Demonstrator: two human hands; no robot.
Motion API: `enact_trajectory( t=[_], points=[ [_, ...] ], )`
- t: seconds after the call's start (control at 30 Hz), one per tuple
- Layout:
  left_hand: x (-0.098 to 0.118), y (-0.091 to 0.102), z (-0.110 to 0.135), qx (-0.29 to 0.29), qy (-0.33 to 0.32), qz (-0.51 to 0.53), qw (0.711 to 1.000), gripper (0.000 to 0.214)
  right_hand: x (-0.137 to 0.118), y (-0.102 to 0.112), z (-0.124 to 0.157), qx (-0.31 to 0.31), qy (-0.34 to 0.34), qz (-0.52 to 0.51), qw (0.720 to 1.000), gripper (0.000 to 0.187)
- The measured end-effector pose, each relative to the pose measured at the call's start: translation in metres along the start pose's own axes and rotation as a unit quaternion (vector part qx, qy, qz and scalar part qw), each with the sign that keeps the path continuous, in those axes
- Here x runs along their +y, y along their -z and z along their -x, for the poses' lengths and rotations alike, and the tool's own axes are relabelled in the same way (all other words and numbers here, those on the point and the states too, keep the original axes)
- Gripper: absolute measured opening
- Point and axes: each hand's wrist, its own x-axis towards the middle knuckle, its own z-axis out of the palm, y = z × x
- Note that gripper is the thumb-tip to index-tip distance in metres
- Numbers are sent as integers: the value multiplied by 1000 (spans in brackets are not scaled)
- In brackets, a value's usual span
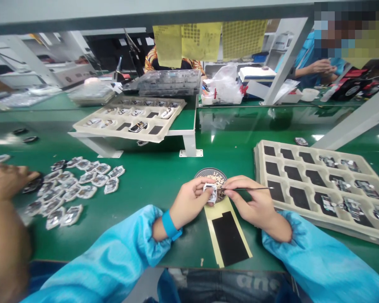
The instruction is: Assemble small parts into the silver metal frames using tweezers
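Between the fingers and thumb of my left hand [189, 201] is a small white-framed electronic part [210, 193], held over the table. My right hand [251, 204] pinches thin dark tweezers [248, 189], their tip at the right side of that part. Just behind both hands, a round dark dish [205, 171] contains many tiny pale pieces, partly hidden by my fingers. Under my hands and toward me lies a yellow backing sheet [219, 261] with a black rectangular patch [230, 239] on it.
At left, several white-framed parts [71, 191] lie loosely grouped; another person's hand [12, 181] reaches in there. A cream tray [316, 202] of circuit boards stands at right. Another tray [158, 134] rests on a raised green shelf [186, 115]. A co-worker's hands [324, 67] show across the bench.
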Motion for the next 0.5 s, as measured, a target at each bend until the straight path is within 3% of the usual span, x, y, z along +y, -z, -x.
enact_trajectory(
  t=[0.5],
  points=[
    [1, -1, 0, 12, -4, -2, 1000, 27, 4, -3, -1, -17, 11, 41, 999, 21]
  ],
)
